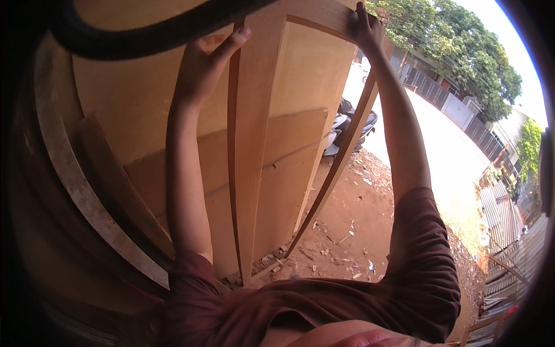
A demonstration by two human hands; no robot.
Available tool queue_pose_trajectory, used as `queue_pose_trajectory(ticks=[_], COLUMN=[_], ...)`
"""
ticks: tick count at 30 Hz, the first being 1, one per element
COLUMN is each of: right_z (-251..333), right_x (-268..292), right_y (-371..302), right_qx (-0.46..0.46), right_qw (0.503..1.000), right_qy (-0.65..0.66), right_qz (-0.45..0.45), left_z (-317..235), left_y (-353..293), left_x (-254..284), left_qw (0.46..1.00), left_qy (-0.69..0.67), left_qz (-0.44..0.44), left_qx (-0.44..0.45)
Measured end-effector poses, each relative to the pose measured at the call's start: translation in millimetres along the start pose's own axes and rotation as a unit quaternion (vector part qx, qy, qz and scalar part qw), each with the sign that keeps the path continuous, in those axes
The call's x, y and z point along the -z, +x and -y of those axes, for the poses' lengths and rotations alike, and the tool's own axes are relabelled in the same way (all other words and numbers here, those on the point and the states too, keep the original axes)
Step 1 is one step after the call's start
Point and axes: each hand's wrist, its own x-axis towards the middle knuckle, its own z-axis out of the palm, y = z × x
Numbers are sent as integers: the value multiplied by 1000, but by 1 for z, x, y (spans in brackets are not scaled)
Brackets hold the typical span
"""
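Item one: wooden frame, upright in my view, in front of light wooden boards. Item two: left hand, at the frame's left upright, thumb laid against it near the top; the other fingers are largely hidden, so I cannot tell how far the grip is closed. Item three: right hand, closed on the frame's upper right corner. Also listed: dark curved band, blurred, across the upper left; motor scooter, partly hidden behind the right upright; brown dirt ground, littered with scraps.
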Motion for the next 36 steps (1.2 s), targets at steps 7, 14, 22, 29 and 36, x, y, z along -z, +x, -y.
queue_pose_trajectory(ticks=[7,14,22,29,36], right_z=[21,204,238,120,10], right_x=[-9,-33,-21,-24,-38], right_y=[2,-25,-42,-14,21], right_qx=[11,179,315,161,103], right_qw=[1000,977,936,982,990], right_qy=[-15,67,141,46,-95], right_qz=[4,99,65,93,18], left_z=[83,79,83,87,88], left_y=[-69,-67,-68,-68,-67], left_x=[-22,-24,-21,-10,-15], left_qw=[881,867,866,868,878], left_qy=[-322,-375,-365,-368,-353], left_qz=[300,282,293,292,287], left_qx=[172,166,177,161,147])
